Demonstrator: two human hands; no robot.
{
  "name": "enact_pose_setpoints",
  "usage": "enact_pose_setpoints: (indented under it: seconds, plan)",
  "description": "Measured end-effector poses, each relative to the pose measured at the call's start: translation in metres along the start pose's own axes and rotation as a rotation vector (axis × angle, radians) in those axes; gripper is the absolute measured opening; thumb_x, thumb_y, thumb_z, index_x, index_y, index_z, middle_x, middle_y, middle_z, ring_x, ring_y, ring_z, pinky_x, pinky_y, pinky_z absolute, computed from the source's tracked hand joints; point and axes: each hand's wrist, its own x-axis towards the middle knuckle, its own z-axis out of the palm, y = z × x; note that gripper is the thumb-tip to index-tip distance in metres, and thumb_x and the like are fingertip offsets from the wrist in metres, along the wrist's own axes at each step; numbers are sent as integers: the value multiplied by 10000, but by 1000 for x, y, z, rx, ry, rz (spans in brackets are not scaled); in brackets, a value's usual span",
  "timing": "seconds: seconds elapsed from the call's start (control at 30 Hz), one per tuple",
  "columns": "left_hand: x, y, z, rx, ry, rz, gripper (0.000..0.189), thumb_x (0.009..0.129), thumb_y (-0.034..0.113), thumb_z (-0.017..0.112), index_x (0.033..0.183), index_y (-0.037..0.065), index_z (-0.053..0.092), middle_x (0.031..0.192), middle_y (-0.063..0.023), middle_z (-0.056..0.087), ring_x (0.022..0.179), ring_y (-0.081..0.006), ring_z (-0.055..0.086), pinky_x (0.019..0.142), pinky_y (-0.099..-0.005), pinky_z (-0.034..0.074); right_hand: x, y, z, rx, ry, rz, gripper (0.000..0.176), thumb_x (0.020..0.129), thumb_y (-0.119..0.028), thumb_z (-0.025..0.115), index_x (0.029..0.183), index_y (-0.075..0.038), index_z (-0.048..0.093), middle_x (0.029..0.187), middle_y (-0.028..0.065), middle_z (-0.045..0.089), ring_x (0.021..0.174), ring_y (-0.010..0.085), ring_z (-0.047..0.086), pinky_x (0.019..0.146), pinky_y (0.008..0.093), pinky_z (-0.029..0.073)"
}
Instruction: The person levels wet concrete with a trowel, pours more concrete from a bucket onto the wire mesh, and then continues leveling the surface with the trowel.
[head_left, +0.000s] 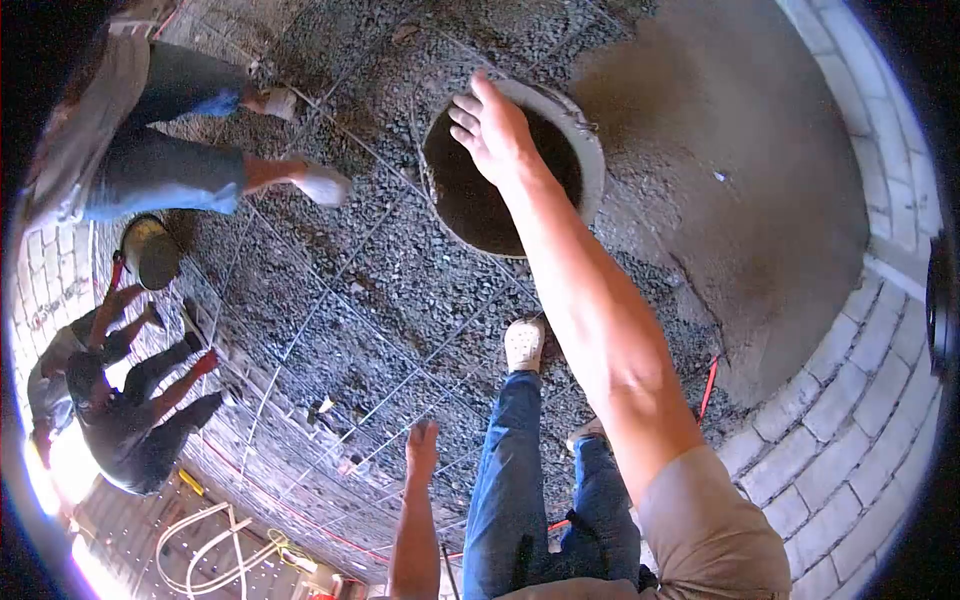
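Note:
My right hand [490,128] is stretched out over the round opening of a large ring-shaped tub [592,150], its fingers partly spread with nothing in them. Dark material shows inside the ring. Lower down, my left hand [421,450] hangs above the gravel [340,270] beside my leg; its fingers look curled, and whether they hold anything is too small to tell. Thin metal bars [370,330] cross the gravel in a grid beneath both hands. My light shoe [524,345] stands on the gravel below the ring.
Smooth wet concrete [770,200] spreads at the right beside a block wall [850,420]. A person in jeans [170,180] stands at the upper left. Two people crouch at the lower left near a bucket [152,253]. A red stick [709,385] stands at the right.

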Motion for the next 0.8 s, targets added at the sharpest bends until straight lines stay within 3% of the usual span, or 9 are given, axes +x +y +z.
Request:
enact_pose_setpoints:
  seconds: [0.1,0.23,0.33,0.5,0.63,0.67,0.7,0.77,0.8]
  plan:
    - [2,-66,0,63,78,198,288,882,316,536,895,32,580,753,-100,579,699,-210,524,669,-364,436,44,14,28,-160,31,90,774,885,-438,539,1413,15,200,1471,243,191,1359,349,219,1107,442,193]
    - [-15,-64,-15,52,110,-29,313,875,334,546,899,25,582,778,-94,591,725,-203,553,669,-351,442,78,37,46,-217,197,171,708,829,-455,602,1379,-83,357,1479,178,226,1372,324,199,1119,473,98]
    - [-14,-84,-30,-39,96,-27,311,884,341,546,923,34,582,789,-80,580,740,-188,561,648,-336,444,62,28,48,-16,-3,-35,579,852,-400,604,1266,-29,439,995,110,540,815,179,571,665,372,469]
    - [12,-122,-44,-78,-4,2,311,898,352,546,963,50,583,808,-55,562,764,-163,574,612,-312,447,-92,-3,43,-349,100,-77,408,879,-481,525,714,-107,519,625,20,504,536,96,420,496,266,318]
    - [2,-46,-35,-222,92,-69,294,901,335,534,884,46,582,795,-69,565,737,-165,568,572,-335,442,-151,22,11,-411,308,-171,360,865,-410,577,693,-101,506,607,5,471,565,92,416,498,297,336]
    - [26,-49,-43,-298,31,133,270,897,302,523,835,46,583,762,-61,556,720,-165,562,552,-355,429,-161,9,6,-351,324,-180,355,867,-404,566,716,-91,492,643,25,463,605,121,421,537,333,349]
    - [48,-51,-59,235,72,318,263,898,288,511,828,46,583,753,-53,556,718,-166,558,553,-350,430,-172,-2,-3,-295,343,-177,352,868,-398,556,738,-80,479,679,46,455,645,150,425,576,368,362]
    - [59,-5,-69,470,84,271,264,902,282,501,825,44,584,744,-42,556,695,-165,547,543,-348,426,-198,-30,-46,-135,351,-80,345,847,-401,598,733,-89,506,571,0,432,523,119,412,502,315,350]
    - [61,40,-60,158,59,62,271,905,290,504,829,43,584,744,-38,557,675,-162,540,534,-351,422,-214,-37,-79,-11,304,-131,334,854,-418,612,764,-132,464,571,-65,348,494,60,368,522,243,387]
